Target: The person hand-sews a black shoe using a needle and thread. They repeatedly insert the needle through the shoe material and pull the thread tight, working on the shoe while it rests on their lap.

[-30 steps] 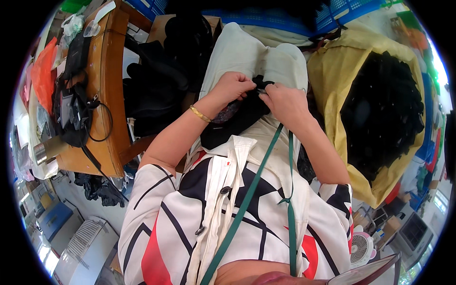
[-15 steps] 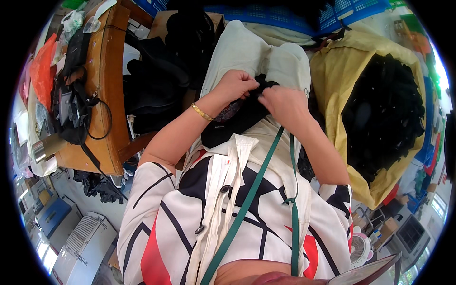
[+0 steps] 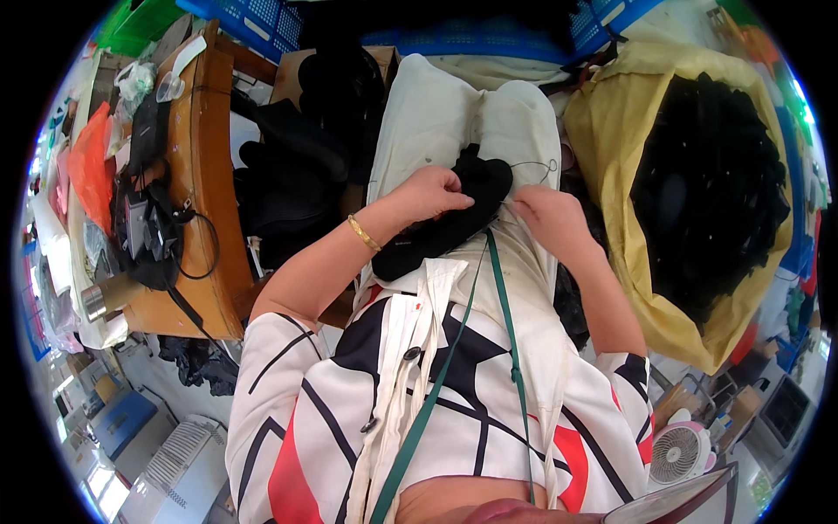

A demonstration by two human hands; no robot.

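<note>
Over the lap, the left hand [image 3: 429, 194] lies across a black padded piece [image 3: 486, 181], thumb and fingers bent toward one another; whether they pinch the material or only press on it, I cannot tell. This seems to steady the piece. The right hand [image 3: 554, 223] is just beside its right edge, fingertips drawn together, though what they grip, if anything, is too small to make out. Above that hand, a thin dark loop [image 3: 551, 165] lies on the pale cloth (a cord or wire, perhaps).

The black piece rests aslant on a cream apron [image 3: 429, 105] spread over both thighs, which probably serves as a work surface and keeps the clothes clean. Green straps [image 3: 504, 297] run down the front of the patterned shirt [image 3: 327, 437].

Farther out, dark padded items [image 3: 292, 166] are heaped on the left, by a wooden table [image 3: 207, 201], and a yellow sack [image 3: 602, 122] on the right gapes over many black pieces [image 3: 707, 201]; its open mouth, turned inward, likely puts them within reach. Beyond the knees is a blue basket [image 3: 271, 28].
</note>
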